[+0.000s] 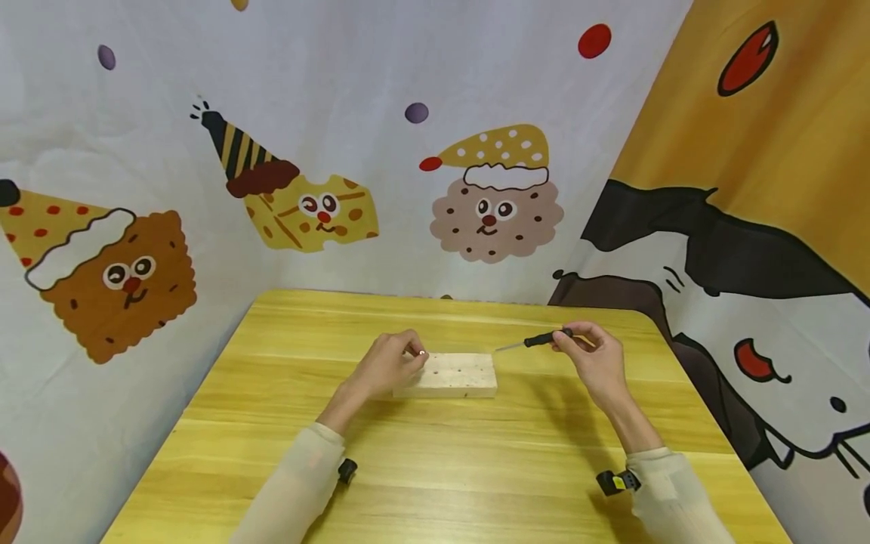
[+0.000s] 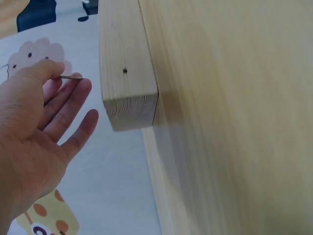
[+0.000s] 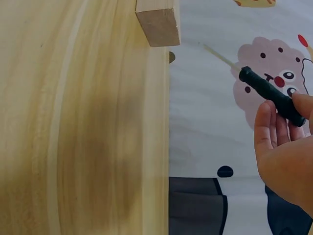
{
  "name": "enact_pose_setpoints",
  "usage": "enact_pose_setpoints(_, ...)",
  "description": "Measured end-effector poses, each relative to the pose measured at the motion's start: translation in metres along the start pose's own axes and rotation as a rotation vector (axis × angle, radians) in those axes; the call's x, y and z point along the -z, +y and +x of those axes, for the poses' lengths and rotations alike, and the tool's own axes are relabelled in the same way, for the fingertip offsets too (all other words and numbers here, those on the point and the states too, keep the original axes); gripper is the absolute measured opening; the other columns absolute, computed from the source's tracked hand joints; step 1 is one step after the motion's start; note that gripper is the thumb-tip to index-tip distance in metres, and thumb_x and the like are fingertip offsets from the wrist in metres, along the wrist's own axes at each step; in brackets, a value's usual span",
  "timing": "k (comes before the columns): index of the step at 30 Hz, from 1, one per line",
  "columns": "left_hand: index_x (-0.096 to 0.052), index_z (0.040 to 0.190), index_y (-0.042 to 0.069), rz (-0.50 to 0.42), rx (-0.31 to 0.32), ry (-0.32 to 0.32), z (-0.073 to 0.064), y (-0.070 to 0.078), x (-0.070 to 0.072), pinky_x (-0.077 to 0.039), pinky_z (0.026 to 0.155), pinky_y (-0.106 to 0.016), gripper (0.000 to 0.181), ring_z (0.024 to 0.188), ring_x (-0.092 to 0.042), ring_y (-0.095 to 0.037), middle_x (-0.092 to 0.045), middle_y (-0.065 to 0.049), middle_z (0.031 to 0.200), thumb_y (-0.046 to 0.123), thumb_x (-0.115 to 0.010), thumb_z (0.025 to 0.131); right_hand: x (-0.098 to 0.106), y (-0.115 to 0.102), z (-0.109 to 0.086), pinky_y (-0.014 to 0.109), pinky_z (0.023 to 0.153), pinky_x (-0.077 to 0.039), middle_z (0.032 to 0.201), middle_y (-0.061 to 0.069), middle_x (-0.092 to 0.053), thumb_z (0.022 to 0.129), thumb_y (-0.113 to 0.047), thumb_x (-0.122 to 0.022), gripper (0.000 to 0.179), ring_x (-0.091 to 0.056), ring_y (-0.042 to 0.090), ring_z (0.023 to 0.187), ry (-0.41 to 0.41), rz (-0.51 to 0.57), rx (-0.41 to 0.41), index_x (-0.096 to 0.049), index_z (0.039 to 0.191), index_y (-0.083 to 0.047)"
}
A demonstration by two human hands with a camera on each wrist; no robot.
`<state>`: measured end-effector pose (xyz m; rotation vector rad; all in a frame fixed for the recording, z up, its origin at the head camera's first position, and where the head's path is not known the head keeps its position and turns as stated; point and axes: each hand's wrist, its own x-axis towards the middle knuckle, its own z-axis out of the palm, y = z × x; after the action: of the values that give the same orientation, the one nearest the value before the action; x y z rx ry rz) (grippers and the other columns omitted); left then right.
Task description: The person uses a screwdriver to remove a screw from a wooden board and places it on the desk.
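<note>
A pale wooden block (image 1: 451, 381) lies on the table with several small dark holes or spots on its top. Over its left end, my left hand (image 1: 384, 366) pinches a thin screw (image 2: 72, 77) between thumb and fingertips, apart from the wood in the left wrist view. On the side of the block in that view there is one dark hole (image 2: 125, 70). To the right of the block, my right hand (image 1: 598, 363) holds a black-handled screwdriver (image 3: 268, 92) by the end of its handle. Its thin shaft points left toward the block's far right corner, above the table.
The yellow wood-grain table (image 1: 435, 468) spreads out around the block. Behind it and at both sides hangs a white and orange curtain (image 1: 367, 60) with cartoon prints. Small black wrist cameras sit at the left sleeve (image 1: 292, 483) and the right sleeve (image 1: 680, 491).
</note>
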<state>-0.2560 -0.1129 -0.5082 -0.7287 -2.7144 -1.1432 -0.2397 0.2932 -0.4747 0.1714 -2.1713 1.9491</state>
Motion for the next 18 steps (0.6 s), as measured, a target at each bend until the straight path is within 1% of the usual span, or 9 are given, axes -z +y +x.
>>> enact_pose_setpoints(3, -0.076, 0.102, 0.017, 0.028, -0.013, 0.032, -0.002, -0.004, 0.007, -0.067, 0.08, -0.034, 0.007, 0.087, -0.078, -0.013, -0.084, -0.001, 0.099, 0.017, -0.078, 0.108, 0.001, 0.002, 0.0, 0.021, 0.092, -0.069, 0.109, -0.005, -0.075, 0.106, -0.012, -0.082, 0.033, -0.084, 0.011, 0.091, 0.002, -0.002, -0.022, -0.067, 0.126, 0.01)
enact_pose_setpoints(6, -0.077, 0.102, 0.016, 0.05, -0.022, 0.052, -0.005, -0.009, 0.013, -0.068, 0.084, -0.042, 0.008, 0.087, -0.078, -0.016, -0.084, -0.001, 0.098, 0.021, -0.079, 0.109, 0.002, 0.004, 0.001, 0.021, 0.093, -0.069, 0.109, -0.004, -0.075, 0.105, -0.012, -0.083, 0.034, -0.084, 0.011, 0.091, 0.01, 0.02, -0.056, -0.067, 0.126, 0.01)
enact_pose_setpoints(9, -0.078, 0.104, 0.017, 0.056, -0.014, 0.061, -0.007, -0.015, 0.018, -0.069, 0.088, -0.045, 0.01, 0.089, -0.078, -0.016, -0.084, 0.0, 0.098, 0.025, -0.079, 0.109, 0.002, 0.008, 0.002, 0.02, 0.094, -0.068, 0.109, -0.004, -0.075, 0.104, -0.015, -0.085, 0.037, -0.084, 0.01, 0.091, 0.017, 0.011, -0.088, -0.067, 0.127, 0.009)
enact_pose_setpoints(11, -0.079, 0.105, 0.016, 0.049, -0.001, 0.059, -0.008, -0.019, 0.021, -0.069, 0.088, -0.044, 0.01, 0.091, -0.078, -0.015, -0.084, 0.0, 0.098, 0.025, -0.079, 0.109, 0.003, 0.011, 0.002, 0.02, 0.093, -0.068, 0.109, -0.004, -0.075, 0.103, -0.016, -0.086, 0.038, -0.084, 0.01, 0.091, 0.025, 0.009, -0.109, -0.068, 0.126, 0.008)
enact_pose_setpoints(13, -0.08, 0.105, 0.017, 0.047, 0.017, 0.055, -0.01, -0.024, 0.024, -0.068, 0.086, -0.04, 0.01, 0.09, -0.076, -0.012, -0.083, 0.001, 0.098, 0.026, -0.078, 0.109, 0.003, 0.014, 0.003, 0.018, 0.091, -0.068, 0.109, -0.005, -0.074, 0.103, -0.017, -0.086, 0.04, -0.084, 0.008, 0.091, 0.021, -0.009, -0.116, -0.067, 0.127, 0.008)
enact_pose_setpoints(18, -0.085, 0.105, 0.017, 0.022, 0.046, 0.04, -0.016, -0.034, 0.029, -0.06, 0.079, -0.03, 0.009, 0.084, -0.069, -0.008, -0.084, 0.001, 0.096, 0.024, -0.08, 0.108, 0.004, 0.022, 0.004, 0.018, 0.089, -0.068, 0.11, -0.006, -0.074, 0.102, -0.018, -0.087, 0.041, -0.083, 0.006, 0.091, 0.02, -0.021, -0.126, -0.067, 0.128, 0.007)
